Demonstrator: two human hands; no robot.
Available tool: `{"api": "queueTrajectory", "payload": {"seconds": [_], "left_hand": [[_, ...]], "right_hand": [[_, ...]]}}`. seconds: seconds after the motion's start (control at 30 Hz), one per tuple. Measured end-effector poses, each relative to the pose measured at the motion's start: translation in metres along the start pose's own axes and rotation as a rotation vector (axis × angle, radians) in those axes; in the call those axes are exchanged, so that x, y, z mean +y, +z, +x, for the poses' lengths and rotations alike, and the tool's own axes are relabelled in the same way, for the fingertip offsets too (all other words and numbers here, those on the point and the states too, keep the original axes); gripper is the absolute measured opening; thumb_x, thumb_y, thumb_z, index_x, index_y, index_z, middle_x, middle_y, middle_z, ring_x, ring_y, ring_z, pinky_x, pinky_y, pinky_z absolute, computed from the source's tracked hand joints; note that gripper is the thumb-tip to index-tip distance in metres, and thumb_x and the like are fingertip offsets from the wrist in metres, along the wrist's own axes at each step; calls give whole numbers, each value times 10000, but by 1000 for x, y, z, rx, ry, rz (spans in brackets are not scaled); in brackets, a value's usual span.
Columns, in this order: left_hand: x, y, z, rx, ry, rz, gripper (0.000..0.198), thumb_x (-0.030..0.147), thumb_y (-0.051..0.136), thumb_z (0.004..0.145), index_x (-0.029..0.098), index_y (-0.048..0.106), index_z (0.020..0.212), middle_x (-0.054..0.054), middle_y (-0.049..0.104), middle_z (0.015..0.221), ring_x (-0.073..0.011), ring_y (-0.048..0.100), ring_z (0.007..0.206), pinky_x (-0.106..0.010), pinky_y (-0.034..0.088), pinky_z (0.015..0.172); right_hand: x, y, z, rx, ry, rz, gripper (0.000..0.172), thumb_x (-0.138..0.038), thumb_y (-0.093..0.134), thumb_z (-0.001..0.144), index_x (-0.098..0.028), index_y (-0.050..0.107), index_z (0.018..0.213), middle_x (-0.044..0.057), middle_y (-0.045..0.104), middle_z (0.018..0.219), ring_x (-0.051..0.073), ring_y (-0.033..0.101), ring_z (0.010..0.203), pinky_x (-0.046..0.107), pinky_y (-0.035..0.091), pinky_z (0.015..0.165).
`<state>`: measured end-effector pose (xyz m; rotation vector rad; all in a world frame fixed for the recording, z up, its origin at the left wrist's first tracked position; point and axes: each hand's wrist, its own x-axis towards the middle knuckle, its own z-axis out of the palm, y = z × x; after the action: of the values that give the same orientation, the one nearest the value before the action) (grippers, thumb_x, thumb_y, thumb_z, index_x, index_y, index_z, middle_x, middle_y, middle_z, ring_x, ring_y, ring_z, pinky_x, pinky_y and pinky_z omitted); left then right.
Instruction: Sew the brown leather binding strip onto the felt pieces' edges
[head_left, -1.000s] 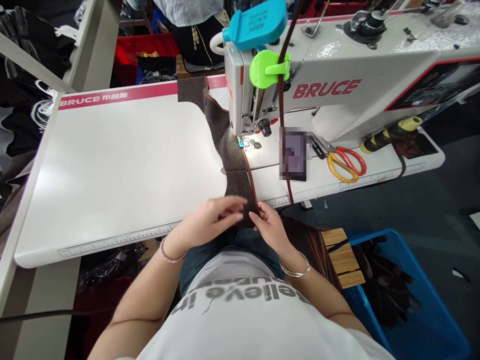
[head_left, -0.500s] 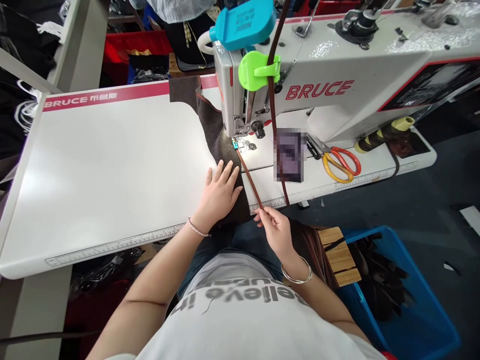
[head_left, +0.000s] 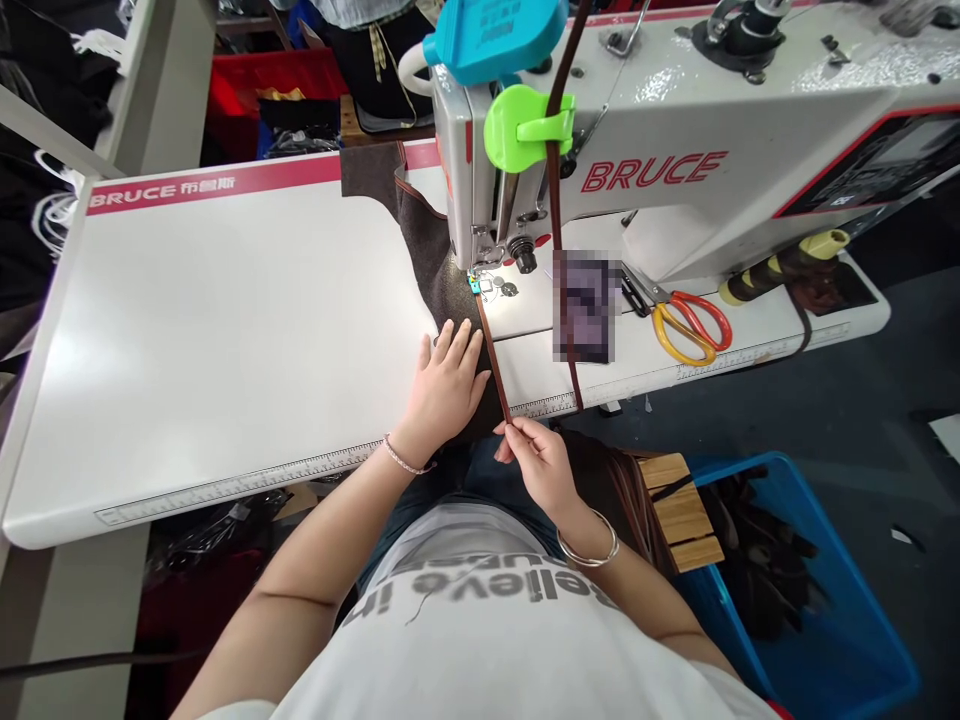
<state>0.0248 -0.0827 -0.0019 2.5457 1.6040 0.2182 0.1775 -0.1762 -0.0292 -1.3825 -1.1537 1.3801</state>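
Note:
A dark brown, suede-like piece of material (head_left: 442,290) lies across the sewing table and runs under the presser foot (head_left: 480,278) of a white BRUCE industrial sewing machine (head_left: 652,170). My left hand (head_left: 444,385) rests flat on this material, fingers spread, just left of a narrow brown leather strip (head_left: 491,350). The strip runs from the presser foot towards me. My right hand (head_left: 540,462) pinches its near end between thumb and fingers. The needle is hidden by the machine head.
The white sewing table (head_left: 225,330) has a ruler along its front edge. Right of the machine lie red-and-yellow-handled scissors (head_left: 690,330) and a blurred flat object (head_left: 585,305). A blue crate (head_left: 795,620) of dark strips sits lower right, beside wooden slats (head_left: 682,510). A red bin (head_left: 277,90) stands behind.
My left hand has gone from working at the material's near end with curled fingers to lying flat on it. The strip now runs straight from the presser foot to my right hand.

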Motion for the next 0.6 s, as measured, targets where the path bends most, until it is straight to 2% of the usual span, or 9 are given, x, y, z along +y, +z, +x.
{"api": "queueTrajectory", "payload": {"seconds": [0.6], "left_hand": [[2,-4,7,-5,-22,4,558,339,290,1008,80,348,1498,-140,326,1584,-343,256,1480,-573,253,1172]], "right_hand": [[-4,-1,6,25,48,-29,400,-513,499,922,-149,665,910,11,601,598,100,582,574,193,492,560]]}}
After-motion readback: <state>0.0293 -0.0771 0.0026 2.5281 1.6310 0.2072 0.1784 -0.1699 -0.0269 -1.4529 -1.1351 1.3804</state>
